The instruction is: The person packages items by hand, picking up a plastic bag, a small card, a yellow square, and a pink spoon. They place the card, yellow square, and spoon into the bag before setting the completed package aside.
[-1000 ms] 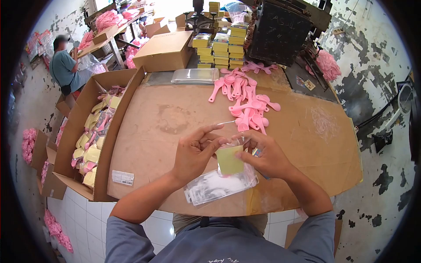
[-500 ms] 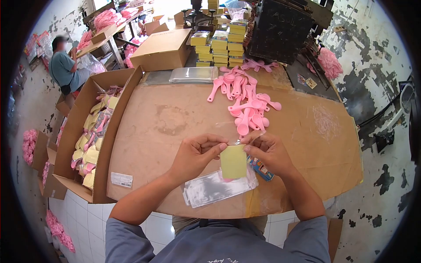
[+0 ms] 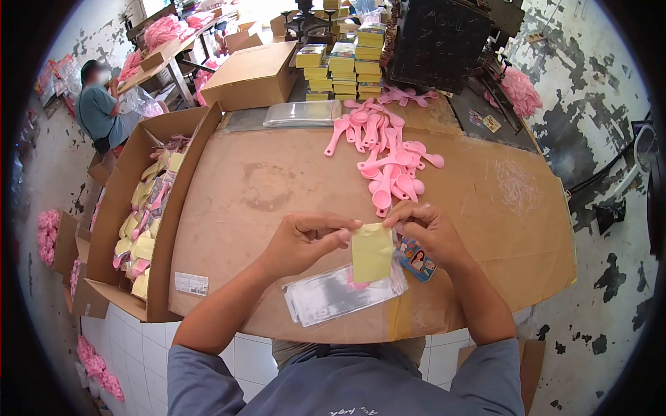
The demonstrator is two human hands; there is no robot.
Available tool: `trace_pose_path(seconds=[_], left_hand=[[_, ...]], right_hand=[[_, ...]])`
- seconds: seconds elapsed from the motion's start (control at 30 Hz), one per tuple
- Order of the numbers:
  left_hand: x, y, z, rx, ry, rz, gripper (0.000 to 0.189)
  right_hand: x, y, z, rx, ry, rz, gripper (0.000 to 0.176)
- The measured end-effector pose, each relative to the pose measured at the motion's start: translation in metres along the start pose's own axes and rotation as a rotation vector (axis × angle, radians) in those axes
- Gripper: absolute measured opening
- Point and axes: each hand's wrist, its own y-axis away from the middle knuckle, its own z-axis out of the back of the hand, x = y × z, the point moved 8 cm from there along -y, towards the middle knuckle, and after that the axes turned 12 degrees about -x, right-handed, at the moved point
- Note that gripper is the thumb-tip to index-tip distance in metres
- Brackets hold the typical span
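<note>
A small clear packet with a pale yellow card hangs upright over the table's near side. My right hand pinches its top right corner between thumb and fingers. At the top left corner is my left hand, index fingertip on the edge and thumb close beside it. Something pink peeks out below the card. Under the packet lies a stack of clear plastic sleeves. Blue printed cards rest by my right wrist, partly covered. Farther back is a pile of pink measuring spoons.
An open carton of filled packets stands left of the cardboard-covered table. At the back are a closed box, stacked yellow-edged cards, more clear sleeves and a black machine. A person sits far left.
The clear film that stood up by my right hand now lies down at the packet's top. My left thumb has slid off the card's face. More of the blue cards shows.
</note>
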Motion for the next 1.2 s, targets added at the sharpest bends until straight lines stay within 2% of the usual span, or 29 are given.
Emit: trace_pose_path(seconds=[0.17, 0.27, 0.37, 0.67, 0.87, 0.97, 1.07, 1.17, 1.2], left_hand=[[0.009, -0.002, 0.004, -0.01, 0.137, 0.083, 0.024], [0.01, -0.002, 0.001, -0.043, -0.012, 0.107, 0.024], [0.011, -0.001, -0.001, -0.029, 0.01, 0.134, 0.026], [0.015, -0.002, 0.0, -0.02, -0.028, 0.189, 0.028], [0.011, -0.003, 0.003, -0.077, -0.012, 0.149, 0.027], [0.006, -0.004, 0.007, -0.096, -0.074, 0.101, 0.031], [-0.005, -0.004, 0.003, -0.155, 0.067, -0.006, 0.038], [-0.009, -0.002, -0.003, -0.222, 0.001, -0.019, 0.037], [0.001, -0.002, -0.006, -0.122, -0.031, 0.051, 0.036]], right_hand=[[0.003, 0.0, -0.002, 0.029, -0.105, -0.018, 0.019], [0.006, 0.003, -0.001, 0.026, 0.115, 0.077, 0.019], [-0.002, 0.004, -0.007, 0.036, 0.031, 0.014, 0.019], [-0.003, 0.0, -0.006, 0.044, 0.037, 0.016, 0.016], [0.004, 0.003, -0.012, 0.032, 0.07, 0.101, 0.044], [0.008, 0.006, -0.018, 0.074, 0.161, 0.062, 0.058], [-0.001, 0.005, -0.015, 0.078, 0.13, 0.0, 0.061], [0.003, 0.004, -0.014, 0.052, 0.053, 0.023, 0.064], [0.005, 0.003, -0.013, 0.037, 0.044, 0.033, 0.065]])
